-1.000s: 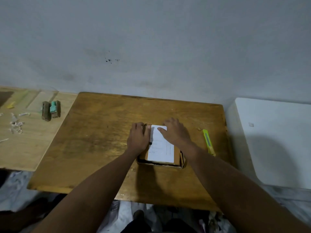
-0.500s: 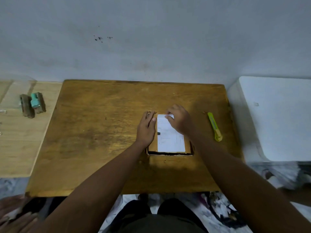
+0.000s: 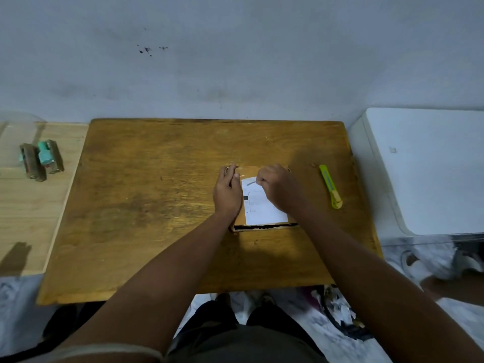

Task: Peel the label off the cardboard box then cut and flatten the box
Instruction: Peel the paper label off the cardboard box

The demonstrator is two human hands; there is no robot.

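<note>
Far off to the left of your fingers, on the paler side table (image 3: 31, 205): two small brown blocks with a teal piece (image 3: 42, 159) between them, no part in this step

Your left hand (image 3: 227, 196) lies flat along the left edge of the box (image 3: 250, 171), fingers straight and together, palm down, gripping nothing; I judge it is there as a clamp, so the box cannot slide while the other hand pulls

The box lies flat on the brown table (image 3: 157, 192), between your two hands and partly under them. Its long axis runs away from you toward the wall; the near end shows a dark open slit facing you

The white label (image 3: 262, 208) sits on the box top, long side along the same axis, print too blurred to read. Its far corner looks lifted, a grey curl just by your right fingertips

Your right hand (image 3: 281, 191) is curled, fingers bunched at that far corner, apparently pinching the label's edge; whether they have it fast, I cannot tell. Peeling looks only begun, most of the label flat

Right of your right fingers, well apart from the box: the yellow-green cutter (image 3: 330, 186), untouched, lying roughly parallel to the box, within reach for the cutting step
</note>
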